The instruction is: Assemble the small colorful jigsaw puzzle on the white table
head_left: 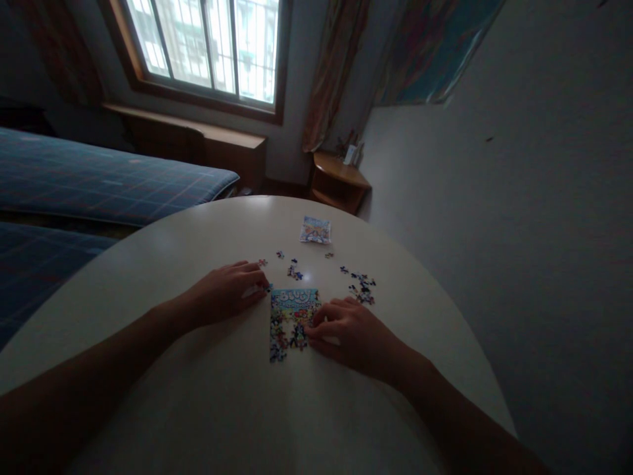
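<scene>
A partly assembled jigsaw puzzle lies flat on the white round table, with a blue lettered strip along its top and a gap in its lower middle. At its upper left corner, my left hand has curled fingers, with a small bluish piece at the tips. My right hand rests by the puzzle's right edge, thumb and forefinger pinched together at a piece there. The fingers partly cover that piece and the puzzle's right side.
Loose puzzle pieces lie in a cluster to the right, with several more scattered beyond the puzzle. Farther back is a small printed packet. A plaid mattress stands left of the table, and a wooden corner shelf behind it.
</scene>
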{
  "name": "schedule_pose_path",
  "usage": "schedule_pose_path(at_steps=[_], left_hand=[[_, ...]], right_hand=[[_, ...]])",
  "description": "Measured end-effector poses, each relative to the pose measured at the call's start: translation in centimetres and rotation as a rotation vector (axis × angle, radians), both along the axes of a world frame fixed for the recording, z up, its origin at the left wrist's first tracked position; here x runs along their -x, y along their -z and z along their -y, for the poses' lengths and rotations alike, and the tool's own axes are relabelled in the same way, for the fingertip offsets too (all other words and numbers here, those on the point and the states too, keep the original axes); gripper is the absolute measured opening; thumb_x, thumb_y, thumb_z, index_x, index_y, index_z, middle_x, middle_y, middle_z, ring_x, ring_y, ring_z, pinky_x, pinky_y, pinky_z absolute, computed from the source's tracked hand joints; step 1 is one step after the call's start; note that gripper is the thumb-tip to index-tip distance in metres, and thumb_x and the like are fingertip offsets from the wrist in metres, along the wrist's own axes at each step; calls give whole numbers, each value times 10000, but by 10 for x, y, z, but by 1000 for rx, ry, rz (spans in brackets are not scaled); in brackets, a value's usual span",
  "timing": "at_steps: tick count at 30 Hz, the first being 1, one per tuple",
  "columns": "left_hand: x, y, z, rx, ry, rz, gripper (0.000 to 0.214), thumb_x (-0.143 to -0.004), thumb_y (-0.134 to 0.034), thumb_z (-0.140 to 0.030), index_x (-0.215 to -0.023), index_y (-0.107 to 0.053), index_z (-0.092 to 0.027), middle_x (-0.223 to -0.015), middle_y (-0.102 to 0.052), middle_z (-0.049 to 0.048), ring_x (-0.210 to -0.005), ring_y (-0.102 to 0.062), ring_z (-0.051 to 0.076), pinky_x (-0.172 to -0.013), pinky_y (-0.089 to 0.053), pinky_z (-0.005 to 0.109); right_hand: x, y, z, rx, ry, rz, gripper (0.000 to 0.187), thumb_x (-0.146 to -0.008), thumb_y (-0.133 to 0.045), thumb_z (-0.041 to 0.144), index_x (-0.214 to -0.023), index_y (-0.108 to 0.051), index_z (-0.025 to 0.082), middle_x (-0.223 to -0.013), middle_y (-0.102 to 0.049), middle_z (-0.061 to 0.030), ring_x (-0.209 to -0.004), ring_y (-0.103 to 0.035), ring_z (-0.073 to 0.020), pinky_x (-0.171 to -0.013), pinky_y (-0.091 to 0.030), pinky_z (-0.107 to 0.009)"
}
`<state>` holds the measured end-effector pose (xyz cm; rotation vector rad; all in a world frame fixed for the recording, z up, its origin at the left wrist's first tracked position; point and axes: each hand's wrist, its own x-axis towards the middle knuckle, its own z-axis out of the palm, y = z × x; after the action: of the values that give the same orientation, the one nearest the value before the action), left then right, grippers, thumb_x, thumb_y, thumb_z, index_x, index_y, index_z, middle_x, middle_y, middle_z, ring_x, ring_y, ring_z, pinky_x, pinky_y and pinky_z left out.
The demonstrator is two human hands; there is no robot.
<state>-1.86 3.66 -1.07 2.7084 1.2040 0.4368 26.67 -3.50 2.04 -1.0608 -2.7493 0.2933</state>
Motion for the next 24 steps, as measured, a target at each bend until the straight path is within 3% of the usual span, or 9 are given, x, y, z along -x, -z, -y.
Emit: schedule_pose_path(at_steps=[5, 9, 16, 20, 24], left_hand=[[3, -2, -2, -52, -143, 17, 169, -914, -502, -299, -1003, -625, -222, -1064, -680, 80, -973, -646, 258, -826, -517, 400], [7, -1, -7, -92, -270, 19, 239, -917, -484, -314, -1085, -609, -199, -1106, -666, 105, -1034, -623, 298, -843, -521, 447], [8, 20, -30, -91, -258, 60, 414, -959, -453, -363, -1308, -564, -169, -1307, -602, 115, -1204, -525, 293, -1031, -432, 451], [4, 22, -38, -107, -244, 13, 350, -969, -438, -364, -1200, -661, -224, -1215, -640, 83, -1103, -561, 262, -996, -446, 404], [3, 22, -44, -55, -256, 48, 339, -971, -413, -361, -1062, -703, -211, -1105, -666, 95, -1038, -589, 257, -999, -429, 421]], right_hand=[[-1, -7, 2, 50, -33, 8, 161, -903, -654, 320, -1027, -729, 251, -1076, -719, -34, -945, -648, -186, -860, -436, -356], [-8, -10, -4, 79, -42, -64, 161, -912, -645, 319, -1034, -736, 265, -1043, -732, -22, -935, -657, -166, -867, -450, -340], [-39, -15, -28, -92, 330, -72, 164, -921, -599, 265, -970, -747, 213, -938, -737, -57, -790, -661, -169, -750, -470, -314], [-47, -13, -34, -112, 475, -100, 166, -917, -590, 267, -937, -747, 214, -867, -726, -32, -668, -628, -140, -644, -452, -274], [-42, -10, -33, -100, 473, -93, 149, -905, -604, 256, -920, -747, 220, -866, -724, -29, -676, -627, -139, -628, -445, -261]])
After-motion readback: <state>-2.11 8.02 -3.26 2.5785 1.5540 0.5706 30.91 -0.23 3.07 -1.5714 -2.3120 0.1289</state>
